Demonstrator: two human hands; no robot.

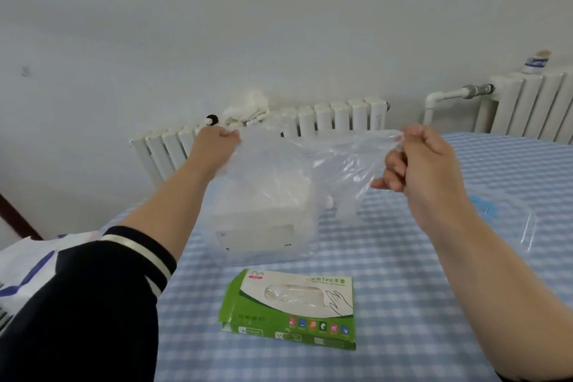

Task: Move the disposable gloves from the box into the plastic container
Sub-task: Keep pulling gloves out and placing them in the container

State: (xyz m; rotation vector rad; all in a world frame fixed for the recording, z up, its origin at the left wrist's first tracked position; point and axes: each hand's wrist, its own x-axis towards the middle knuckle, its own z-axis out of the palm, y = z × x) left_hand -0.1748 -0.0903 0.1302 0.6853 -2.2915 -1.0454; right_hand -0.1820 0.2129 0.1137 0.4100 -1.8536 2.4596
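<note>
A clear disposable glove (313, 164) is stretched in the air between both hands, above the table. My left hand (214, 146) pinches its left edge and my right hand (421, 164) pinches its right edge. The green and white glove box (291, 308) lies flat on the blue checked tablecloth (403, 304) near me, its oval window showing gloves inside. A clear plastic container (508, 220) sits at the right, partly hidden by my right forearm. It holds something blue that I cannot make out.
A white box-shaped pack (260, 226) stands behind the glove, seen through it. White radiators (341, 118) line the wall beyond the table, with a white cloth (248, 108) on top. A white and blue bag (28, 263) lies at the left edge.
</note>
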